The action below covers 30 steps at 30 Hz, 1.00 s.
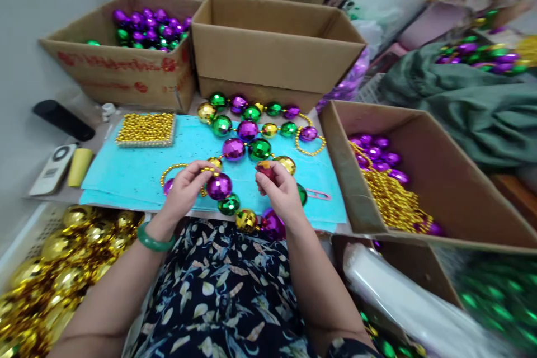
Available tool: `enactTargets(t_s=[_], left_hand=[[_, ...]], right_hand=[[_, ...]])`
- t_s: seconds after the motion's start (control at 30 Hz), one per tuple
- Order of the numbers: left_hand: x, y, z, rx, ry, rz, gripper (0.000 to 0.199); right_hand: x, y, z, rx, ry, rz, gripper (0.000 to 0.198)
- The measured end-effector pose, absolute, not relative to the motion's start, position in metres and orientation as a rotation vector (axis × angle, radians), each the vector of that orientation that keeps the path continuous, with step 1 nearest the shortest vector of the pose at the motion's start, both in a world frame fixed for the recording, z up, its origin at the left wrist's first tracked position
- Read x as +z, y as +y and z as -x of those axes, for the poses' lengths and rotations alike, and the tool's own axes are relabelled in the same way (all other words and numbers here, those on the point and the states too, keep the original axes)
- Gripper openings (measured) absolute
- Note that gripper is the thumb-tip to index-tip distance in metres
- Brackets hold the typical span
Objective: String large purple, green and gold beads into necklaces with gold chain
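A purple faceted ball (219, 186) hangs beside the fingers of my left hand (188, 185), which pinches a string of small gold beads (208, 170) right above it. My right hand (282, 187) is closed around a small dark red object with an orange top (265, 168), which looks like a lighter. Between the hands the necklace curves down through a green ball (229, 204), a gold ball (247, 220) and a larger purple ball (273, 225). The necklace's other large balls, such as a green one (259, 149), lie on the blue sheet (138, 176).
A clear box of gold beads (145, 128) lies at left, near a yellow cone (79, 167) and a black cylinder (64, 119). Cardboard boxes (268, 50) line the back; another box (453, 179) at right holds gold strings. Gold balls (69, 279) fill a basket at lower left.
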<state>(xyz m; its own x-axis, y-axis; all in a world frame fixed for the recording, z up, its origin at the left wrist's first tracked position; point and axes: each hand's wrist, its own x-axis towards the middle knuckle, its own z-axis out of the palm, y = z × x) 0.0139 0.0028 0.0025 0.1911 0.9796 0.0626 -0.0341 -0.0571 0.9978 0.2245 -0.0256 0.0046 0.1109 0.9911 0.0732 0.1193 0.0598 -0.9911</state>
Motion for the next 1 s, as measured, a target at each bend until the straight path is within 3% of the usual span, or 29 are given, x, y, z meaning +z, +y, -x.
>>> enactTargets(t_s=[0.17,0.23,0.37,0.6,0.83,1.0], left_hand=[[-0.007,0.006,0.001,1.222,1.058,-1.177,0.018],[-0.008,0.007,0.002,1.259,1.083,-1.112,0.019],[-0.006,0.008,0.0,1.298,1.119,-1.076,0.022],[-0.006,0.003,-0.007,1.18,1.152,-1.233,0.023],[-0.002,-0.002,-0.002,1.114,1.124,-1.29,0.023],[-0.001,-0.005,0.01,1.104,1.056,-1.306,0.018]], right_hand=[[-0.025,-0.034,-0.311,0.339,-1.214,1.76,0.024],[-0.042,-0.036,-0.348,0.209,-1.199,2.065,0.024],[-0.07,-0.035,-0.395,0.293,-1.215,2.299,0.03],[-0.066,-0.024,-0.382,0.189,-1.325,2.094,0.04],[-0.047,-0.008,-0.335,0.635,-1.531,1.863,0.076],[-0.045,0.008,-0.325,0.642,-1.683,1.922,0.074]])
